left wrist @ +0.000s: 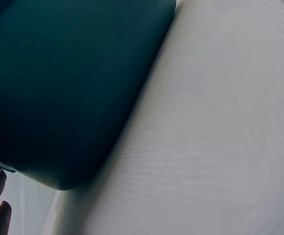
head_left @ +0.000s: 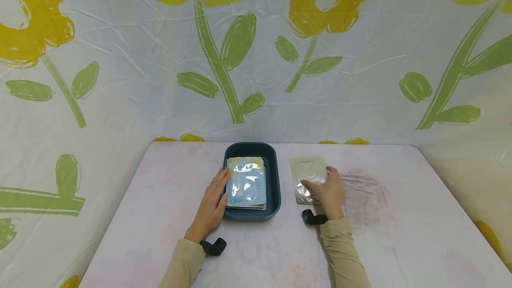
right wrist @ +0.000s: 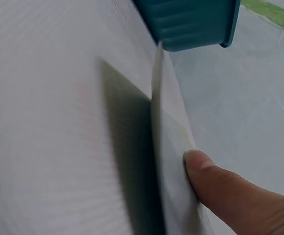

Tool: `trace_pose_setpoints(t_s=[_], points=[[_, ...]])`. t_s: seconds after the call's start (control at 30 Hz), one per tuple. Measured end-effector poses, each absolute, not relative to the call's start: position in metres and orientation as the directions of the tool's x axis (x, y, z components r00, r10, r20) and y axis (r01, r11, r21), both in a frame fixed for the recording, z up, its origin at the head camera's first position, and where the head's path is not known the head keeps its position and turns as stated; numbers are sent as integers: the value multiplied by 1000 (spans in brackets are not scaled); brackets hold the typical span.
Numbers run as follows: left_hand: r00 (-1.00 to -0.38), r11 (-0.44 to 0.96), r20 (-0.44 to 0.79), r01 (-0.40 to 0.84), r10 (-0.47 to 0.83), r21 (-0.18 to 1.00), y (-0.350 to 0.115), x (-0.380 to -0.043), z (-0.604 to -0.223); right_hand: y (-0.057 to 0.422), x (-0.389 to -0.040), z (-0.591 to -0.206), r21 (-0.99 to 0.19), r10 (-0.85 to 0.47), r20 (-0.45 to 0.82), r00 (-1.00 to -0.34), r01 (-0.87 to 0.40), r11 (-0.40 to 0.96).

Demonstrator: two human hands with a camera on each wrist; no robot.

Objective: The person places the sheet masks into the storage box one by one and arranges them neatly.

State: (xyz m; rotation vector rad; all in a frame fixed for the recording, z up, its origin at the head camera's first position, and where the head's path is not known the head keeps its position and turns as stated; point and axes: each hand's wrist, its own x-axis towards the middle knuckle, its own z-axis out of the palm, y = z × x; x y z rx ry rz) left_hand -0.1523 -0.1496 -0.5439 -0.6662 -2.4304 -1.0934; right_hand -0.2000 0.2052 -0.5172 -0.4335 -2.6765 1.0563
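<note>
A dark teal plastic tray [head_left: 274, 181] holds a short stack of flat packets, topped by a glossy blue one with a yellow upper edge [head_left: 246, 183]. My left hand [head_left: 210, 206] rests along its left rim, fingers fairly straight. The left wrist view is mostly filled by the tray's outer wall [left wrist: 68, 88], with fingers [left wrist: 0, 186] at the lower left. To the right of the tray, my right hand [head_left: 330, 190] grips a beige foil packet [head_left: 308, 172], thumb over its face and fingers at the right edge. In the right wrist view this packet [right wrist: 173, 166] stands tilted off the table, casting a shadow.
Pale cloth covers the table [head_left: 160, 217]. Behind it hangs a flower-printed sheet [head_left: 152, 57], which also runs down both sides. Black wrist cameras sit on the left wrist [head_left: 214, 246] and right wrist [head_left: 313, 218]. Reddish-grey smudges [head_left: 368, 190] mark the cloth at the right.
</note>
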Motion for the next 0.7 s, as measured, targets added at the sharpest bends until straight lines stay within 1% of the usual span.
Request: trace_pose_setpoints(t_s=[0.27,0.47,0.57,0.7], points=[[-819,578,509,558,266,596,-150,-154,-544,208,-202,-522,-746,411,112,-905,196,636],[-822,573,504,555,265,603,-151,-153,-542,210,-203,-524,-778,408,184,-894,121,617],[-824,576,501,553,267,602,-151,-153,-542,214,-205,-525,-820,381,174,-908,81,566],[-817,578,511,560,266,594,-150,-153,-542,218,-206,-526,-891,333,134,-933,33,452]])
